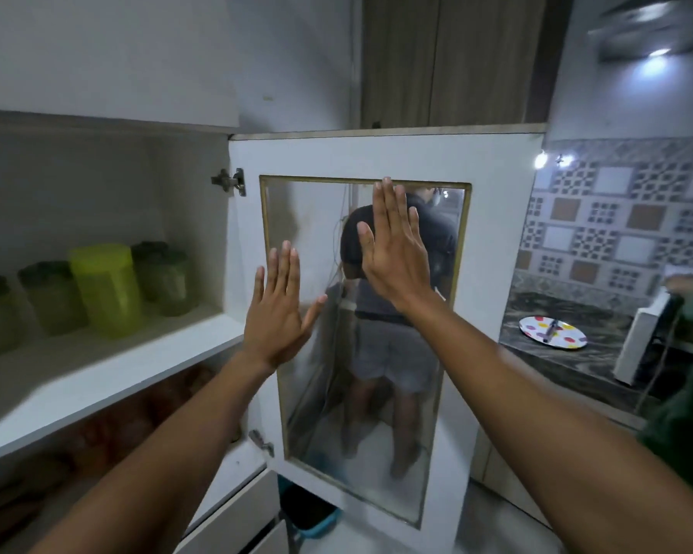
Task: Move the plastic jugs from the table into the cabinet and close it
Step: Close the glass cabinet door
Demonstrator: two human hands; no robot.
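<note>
Both hands are up and flat now, fingers spread, gripping nothing: the left hand [277, 309] sits at the near edge of the glass panel, the right hand [393, 249] higher up on the glass itself. They look pressed against the cabinet door [493, 249], which stands swung wide open on its hinges. And there are the plastic jugs [107, 289], lined up on the cabinet shelf [109, 365], a bright yellow-green one in front with darker, dark-lidded ones beside and behind it (the left ones are too blurred to count for sure). So the carrying appears done; no jug is in either hand, and none shows on the counter [577, 353] to the right, only a spotted plate [553, 333]. What's left, by the look of it, is the close: push that door round to shut.
</note>
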